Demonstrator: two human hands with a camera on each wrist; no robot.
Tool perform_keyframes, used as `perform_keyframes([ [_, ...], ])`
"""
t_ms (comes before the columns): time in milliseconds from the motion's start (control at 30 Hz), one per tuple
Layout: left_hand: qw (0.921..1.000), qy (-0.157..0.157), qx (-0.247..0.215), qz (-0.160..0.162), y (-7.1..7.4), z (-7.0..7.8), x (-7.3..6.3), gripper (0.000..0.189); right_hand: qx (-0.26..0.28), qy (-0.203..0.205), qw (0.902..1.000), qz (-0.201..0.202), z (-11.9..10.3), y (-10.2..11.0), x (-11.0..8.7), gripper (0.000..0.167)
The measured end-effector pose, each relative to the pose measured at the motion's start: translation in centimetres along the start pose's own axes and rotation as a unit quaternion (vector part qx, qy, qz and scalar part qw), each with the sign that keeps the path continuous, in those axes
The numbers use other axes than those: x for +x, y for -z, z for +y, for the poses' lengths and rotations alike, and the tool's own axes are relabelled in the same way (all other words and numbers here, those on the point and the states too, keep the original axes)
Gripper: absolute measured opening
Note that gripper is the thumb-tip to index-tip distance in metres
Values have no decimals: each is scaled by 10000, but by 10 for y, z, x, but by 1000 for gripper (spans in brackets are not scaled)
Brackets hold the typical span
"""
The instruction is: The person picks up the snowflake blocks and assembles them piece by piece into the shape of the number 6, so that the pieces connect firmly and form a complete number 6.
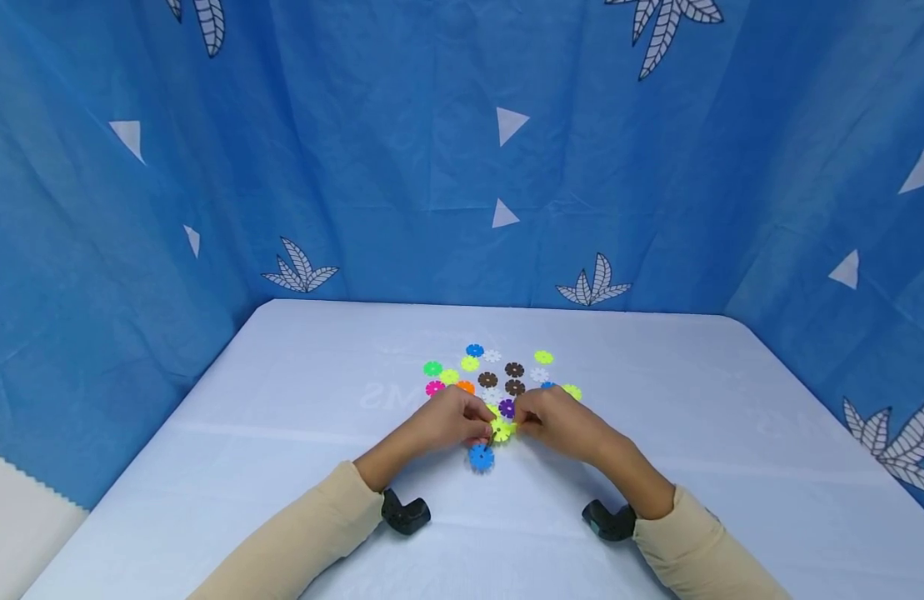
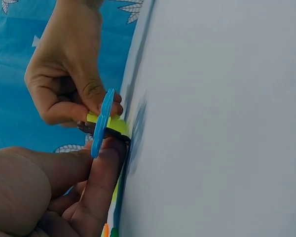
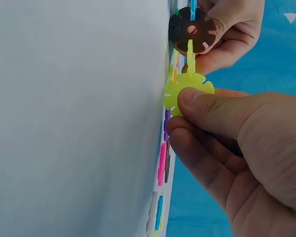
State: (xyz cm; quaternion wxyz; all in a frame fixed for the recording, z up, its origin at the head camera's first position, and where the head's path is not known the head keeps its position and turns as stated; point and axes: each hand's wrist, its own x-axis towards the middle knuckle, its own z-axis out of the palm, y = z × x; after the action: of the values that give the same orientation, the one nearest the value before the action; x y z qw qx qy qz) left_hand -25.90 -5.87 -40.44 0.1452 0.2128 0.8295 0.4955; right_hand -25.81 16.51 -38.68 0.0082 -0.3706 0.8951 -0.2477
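Several slotted, flower-shaped plastic discs are joined in a short chain between the hands. My left hand (image 1: 454, 418) pinches its brown disc (image 3: 180, 32) between thumb and fingers. A blue disc (image 1: 481, 457) stands crosswise on that brown one, on the side nearer me. From the brown disc's other side, a yellow disc (image 3: 191, 58) sticks out edge-on in the right wrist view. Against it sits a second yellow disc (image 3: 175, 94), which my right hand (image 1: 565, 423) pinches with thumb and forefinger. Both hands are low over the white table (image 1: 342, 525).
Loose discs lie behind the hands, among them a pink disc (image 1: 435, 388), a green disc (image 1: 432, 367), brown discs (image 1: 514, 369), a purple disc (image 1: 507, 408) and a yellow disc (image 1: 543, 357). A blue curtain (image 1: 402, 167) hangs behind the table. Black devices (image 1: 407, 513) are on the wrists.
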Motion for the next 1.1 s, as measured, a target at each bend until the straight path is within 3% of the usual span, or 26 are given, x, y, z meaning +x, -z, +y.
perform_keyframes([
  [233,9998,159,-139,-35,1,1,2,9,68,99,9999,46,0,-1,1,16],
  [533,9984,-1,385,-418,4,-1,0,20,121,-215,9996,-102,1,-4,1,16],
  [767,9984,1,259,-510,5,1,-3,21,-301,-708,9969,-179,9,17,-8,19],
  [1000,9979,126,163,-616,6,0,-3,15,-451,-1692,9834,-474,29,42,-25,20],
  [1100,9977,170,-1,-658,6,0,-4,14,-387,-1704,9831,-540,35,44,-28,21],
])
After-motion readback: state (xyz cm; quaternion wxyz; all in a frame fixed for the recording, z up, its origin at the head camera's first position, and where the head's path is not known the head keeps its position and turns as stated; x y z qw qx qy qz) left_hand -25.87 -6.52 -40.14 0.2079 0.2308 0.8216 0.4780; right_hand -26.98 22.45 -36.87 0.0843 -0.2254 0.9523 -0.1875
